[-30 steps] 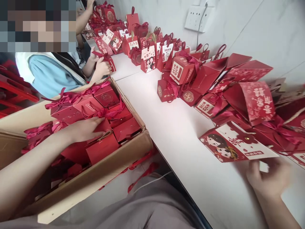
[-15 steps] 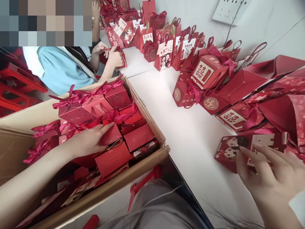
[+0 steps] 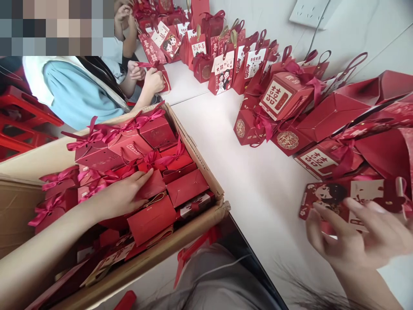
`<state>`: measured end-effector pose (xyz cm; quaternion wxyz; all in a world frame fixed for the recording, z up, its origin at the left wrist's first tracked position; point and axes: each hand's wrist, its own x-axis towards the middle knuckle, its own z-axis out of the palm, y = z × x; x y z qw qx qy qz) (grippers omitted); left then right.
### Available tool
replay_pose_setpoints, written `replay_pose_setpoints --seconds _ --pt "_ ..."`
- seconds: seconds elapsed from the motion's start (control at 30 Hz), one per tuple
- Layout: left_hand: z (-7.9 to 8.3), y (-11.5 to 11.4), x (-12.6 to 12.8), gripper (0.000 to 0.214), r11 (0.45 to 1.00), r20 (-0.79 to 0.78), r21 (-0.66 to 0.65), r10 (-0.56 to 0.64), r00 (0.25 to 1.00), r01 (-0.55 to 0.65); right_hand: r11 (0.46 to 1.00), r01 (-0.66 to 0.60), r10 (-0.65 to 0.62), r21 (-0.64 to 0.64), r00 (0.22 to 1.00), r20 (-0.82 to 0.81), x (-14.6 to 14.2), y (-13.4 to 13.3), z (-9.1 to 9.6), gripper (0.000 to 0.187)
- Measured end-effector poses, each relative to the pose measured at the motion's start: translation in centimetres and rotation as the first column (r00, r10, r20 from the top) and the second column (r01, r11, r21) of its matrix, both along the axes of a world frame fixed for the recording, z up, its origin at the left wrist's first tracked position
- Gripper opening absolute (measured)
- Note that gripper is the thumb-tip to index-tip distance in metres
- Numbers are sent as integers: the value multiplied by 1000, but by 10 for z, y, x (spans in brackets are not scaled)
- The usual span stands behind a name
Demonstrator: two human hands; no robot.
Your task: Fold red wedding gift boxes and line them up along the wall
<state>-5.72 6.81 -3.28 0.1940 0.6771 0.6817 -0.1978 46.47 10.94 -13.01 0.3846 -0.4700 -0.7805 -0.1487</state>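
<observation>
My left hand (image 3: 124, 196) lies flat, fingers stretched, on the red gift boxes (image 3: 151, 185) packed in a cardboard carton (image 3: 200, 215) at my left. My right hand (image 3: 358, 237) is at the lower right of the white table (image 3: 258, 189), fingers spread and curled over a flat red box printed with a cartoon couple (image 3: 342, 196), touching its near edge. I cannot tell whether the fingers grip it or only rest on it.
Piles of folded red gift boxes with ribbons (image 3: 290, 99) crowd the table's far side along the wall. A person in a light blue top (image 3: 74, 92) sits beyond the carton, hands on a red box (image 3: 155, 77). A wall socket (image 3: 309, 13) is above.
My right hand has shifted slightly right and nearer with the cartoon box, which was farther from the pile a second ago. My left hand has stayed on the boxes in the carton.
</observation>
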Motion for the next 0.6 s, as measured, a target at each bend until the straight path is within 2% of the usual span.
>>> replay_pose_setpoints --seconds 0.03,0.07,0.1,0.17,0.23,0.3,0.37,0.4,0.47,0.53,0.6 --pt "3 2 -1 85 1000 -4 -3 9 1000 -9 979 -87 68 184 992 107 -10 1 7 43" --pt "6 6 -2 79 1000 -7 12 5 1000 -5 950 -177 126 257 971 203 -18 1 14 42" --pt "9 13 -3 70 998 -8 55 -7 1000 8 929 -263 191 260 943 272 -27 1 20 41" --pt "9 30 -4 55 979 20 195 -58 998 53 929 -333 285 159 921 264 -43 -2 29 42" --pt "1 51 -3 52 942 85 322 -124 989 91 910 -414 408 -13 891 200 -62 -4 35 51" --pt "-14 69 0 57 925 141 342 -223 964 164 829 -529 554 -183 821 140 -85 -4 42 62" --pt "-31 82 4 69 938 163 269 -268 950 218 721 -641 685 -264 716 134 -110 -5 49 63" --pt "-37 86 6 75 948 155 230 -260 953 221 674 -680 733 -289 665 146 -122 -5 53 60" --pt "-46 90 9 80 956 119 218 -226 967 197 628 -719 777 -299 603 181 -141 -7 60 50" --pt "-49 89 11 76 941 73 290 -202 977 173 626 -734 780 -264 586 218 -152 -10 65 41" --pt "-52 86 12 69 919 37 370 -161 986 136 664 -725 744 -181 620 249 -152 -14 67 34"
